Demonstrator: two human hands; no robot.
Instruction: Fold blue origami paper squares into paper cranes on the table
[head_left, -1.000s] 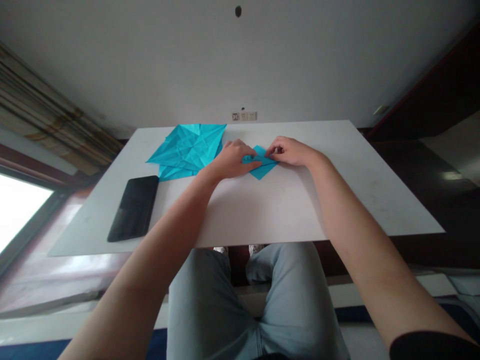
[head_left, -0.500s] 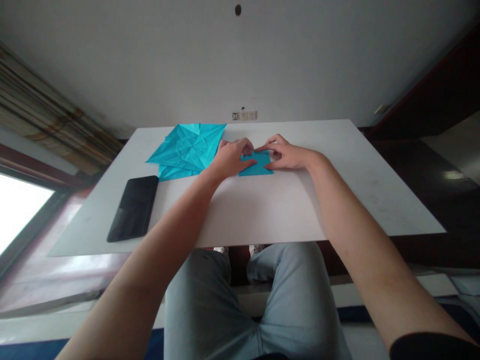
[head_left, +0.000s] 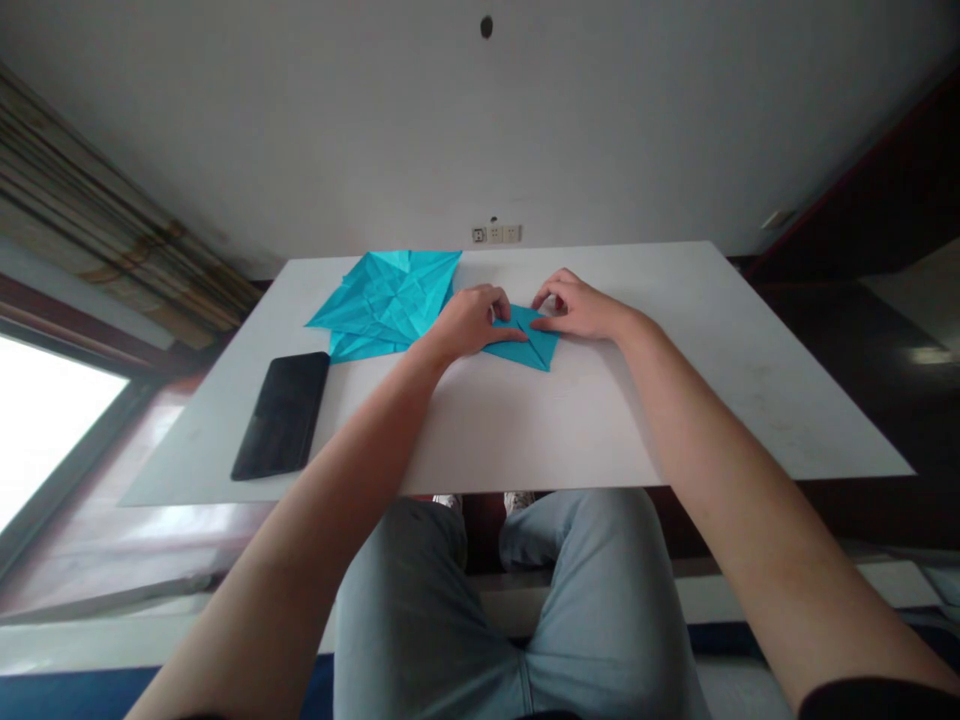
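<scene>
Paper (head_left: pixel 534 352) is lying folded between my left hand (head_left: pixel 472 318) and right hand (head_left: pixel 581 308); both are touching it, whether gripping I cannot tell.

Turquoise paper (head_left: pixel 535 350), white table (head_left: pixel 540 430)

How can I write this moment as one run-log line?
left grip: on folded turquoise paper | right grip: on same paper | larger creased turquoise paper: left, on white table

White table (head_left: pixel 540 430): creased blue sheets (head_left: pixel 397 300) far left, black device (head_left: pixel 281 415) nearer front, folded blue paper (head_left: pixel 541 347) near middle.
</scene>
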